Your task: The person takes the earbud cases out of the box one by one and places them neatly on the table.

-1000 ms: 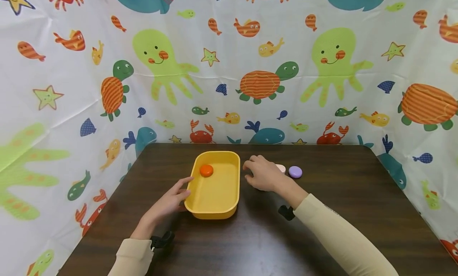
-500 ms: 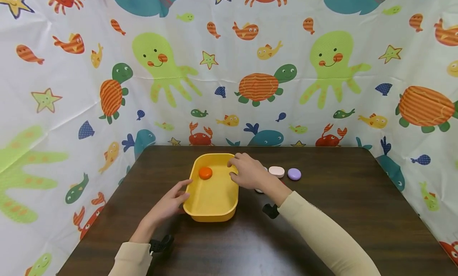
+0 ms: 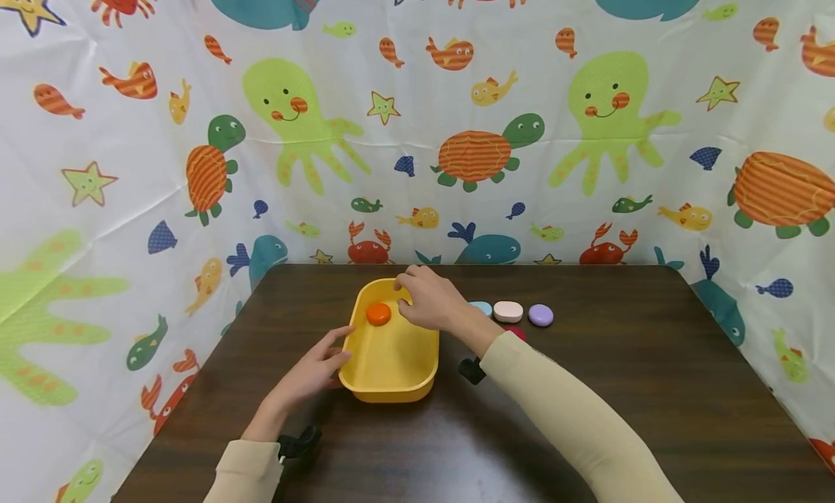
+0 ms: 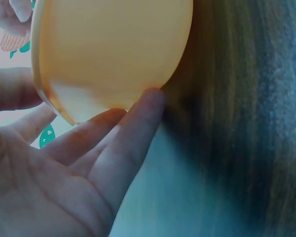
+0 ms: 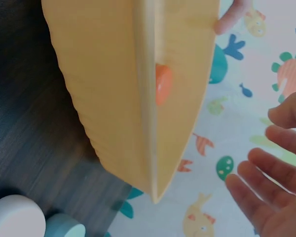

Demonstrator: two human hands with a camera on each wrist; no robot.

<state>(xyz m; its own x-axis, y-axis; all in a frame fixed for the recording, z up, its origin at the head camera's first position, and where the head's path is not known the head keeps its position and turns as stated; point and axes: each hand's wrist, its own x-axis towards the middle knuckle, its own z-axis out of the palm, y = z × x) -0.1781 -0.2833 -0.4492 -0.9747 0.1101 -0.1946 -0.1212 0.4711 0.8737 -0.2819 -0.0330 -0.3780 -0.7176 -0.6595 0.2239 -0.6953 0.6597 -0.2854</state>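
A yellow rectangular box [image 3: 391, 358], uncovered, stands on the table with a smooth orange rounded piece [image 3: 378, 314] inside near its far left corner. My left hand [image 3: 317, 364] touches the box's left wall and rim with nearly straight fingers; the left wrist view shows its fingertips against the outside of the yellow wall [image 4: 113, 44]. Over the box's far right part hovers my right hand [image 3: 427, 298], fingers loosely bent. Nothing shows between the right hand's fingers [image 5: 269, 175] in the right wrist view, where the orange piece [image 5: 163, 85] is partly hidden by the rim.
Right of the box lie similar rounded pieces: light blue [image 3: 483, 308], pale pink [image 3: 508, 312], purple [image 3: 541, 314] and red [image 3: 515, 333], the red partly hidden by the right arm. A sea-animal curtain [image 3: 404, 162] hangs behind the dark table [image 3: 620, 343].
My right hand has moved left from beside the pieces to above the box, uncovering the light blue piece and part of the red one. The left hand stays against the box.
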